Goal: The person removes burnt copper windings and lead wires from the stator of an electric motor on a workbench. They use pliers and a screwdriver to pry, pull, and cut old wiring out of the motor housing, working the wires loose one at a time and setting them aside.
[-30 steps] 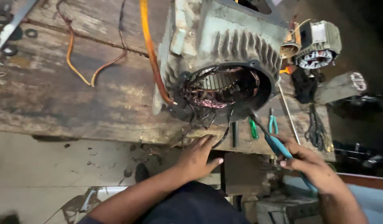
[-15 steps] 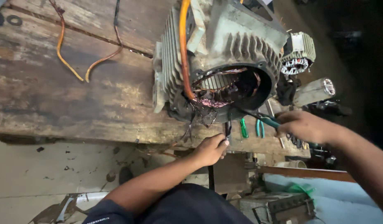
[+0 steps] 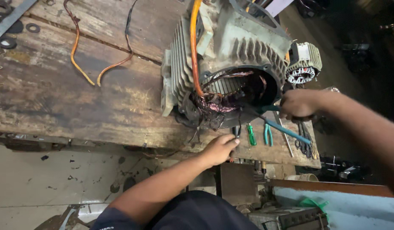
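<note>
A large grey finned motor housing [image 3: 231,51] lies on a worn wooden bench [image 3: 77,102], its open end facing me with copper windings [image 3: 214,102] spilling out. My right hand [image 3: 300,104] is closed around blue-handled pliers [image 3: 286,130] whose dark jaws reach into the opening's lower right. My left hand [image 3: 219,149] rests on the bench's front edge below the housing, fingers curled by a small dark-handled tool [image 3: 235,131]. An orange cable [image 3: 193,47] runs down over the housing.
A green-handled screwdriver [image 3: 251,134] and small teal pliers [image 3: 268,134] lie on the bench front. A smaller stator [image 3: 305,64] stands to the right. Loose orange wires [image 3: 77,55] and washers [image 3: 33,28] lie at the left. Below is a dusty floor [image 3: 43,183].
My right hand has risen from below the bench edge to the housing's opening, bringing the pliers' jaws into it. My left hand has stayed at the front edge, shifting slightly right.
</note>
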### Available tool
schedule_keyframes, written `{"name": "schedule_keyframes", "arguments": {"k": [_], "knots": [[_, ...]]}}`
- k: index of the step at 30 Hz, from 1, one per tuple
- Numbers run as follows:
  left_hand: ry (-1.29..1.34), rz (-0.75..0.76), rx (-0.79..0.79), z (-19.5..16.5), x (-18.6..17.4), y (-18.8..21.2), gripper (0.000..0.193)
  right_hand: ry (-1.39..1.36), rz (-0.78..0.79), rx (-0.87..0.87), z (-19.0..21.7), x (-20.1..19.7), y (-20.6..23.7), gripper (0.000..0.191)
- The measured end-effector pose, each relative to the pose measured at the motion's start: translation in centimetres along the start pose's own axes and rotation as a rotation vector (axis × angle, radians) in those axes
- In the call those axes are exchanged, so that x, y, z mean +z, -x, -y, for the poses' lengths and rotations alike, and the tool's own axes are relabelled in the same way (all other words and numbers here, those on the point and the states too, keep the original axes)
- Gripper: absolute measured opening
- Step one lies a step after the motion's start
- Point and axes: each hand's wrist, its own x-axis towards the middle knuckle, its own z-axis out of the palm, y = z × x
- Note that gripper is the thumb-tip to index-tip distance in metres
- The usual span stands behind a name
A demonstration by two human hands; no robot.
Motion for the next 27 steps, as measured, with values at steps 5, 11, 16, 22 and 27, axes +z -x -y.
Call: {"name": "schedule_keyframes", "arguments": {"k": [5,11,16,22,27], "knots": [[0.200,0.094,0.050,-0.5,-1.8,-0.3,0.030,-0.017,0.046,0.286,1.1,-1.1,-0.5,0.032],[0.438,0.201,-0.177,-1.2,-2.5,-0.2,0.023,0.119,0.020,0.255,2.2,-1.5,-1.2,0.029],[0.564,0.241,-0.172,-0.7,-2.3,-0.6,0.022,0.024,-0.079,0.405,1.6,0.0,-1.4,0.033],[0.550,0.203,-0.239,2.3,-1.9,-1.2,0.024,-0.107,-0.426,0.499,4.1,9.5,0.6,0.032],[-0.121,-0.080,-0.016,3.2,-0.5,-1.1,0.026,-0.659,-0.677,0.502,7.9,18.8,0.7,0.037]]}}
